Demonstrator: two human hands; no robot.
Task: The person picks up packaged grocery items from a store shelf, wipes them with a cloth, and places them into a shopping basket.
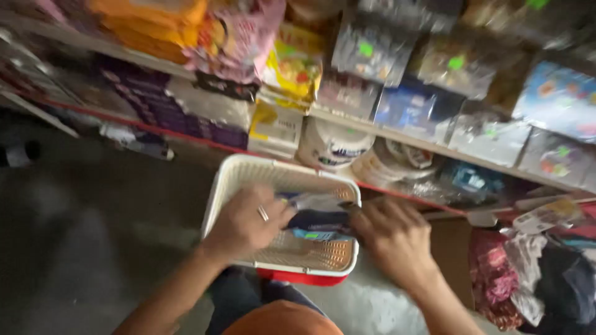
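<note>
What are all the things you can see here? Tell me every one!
basket: one, white with a red base, on the floor by the shelves
packets: a few, dark blue and white, inside the basket; exact count blurred
shelves: two levels, packed with colourful packets, across the top
tubs: two or three, white, lower shelf behind the basket
floor: grey, left
left hand: one, ring on a finger, on the packets
right hand: one, fingers touching the packets

Two hands (245, 223), one basket (248, 166)
</note>
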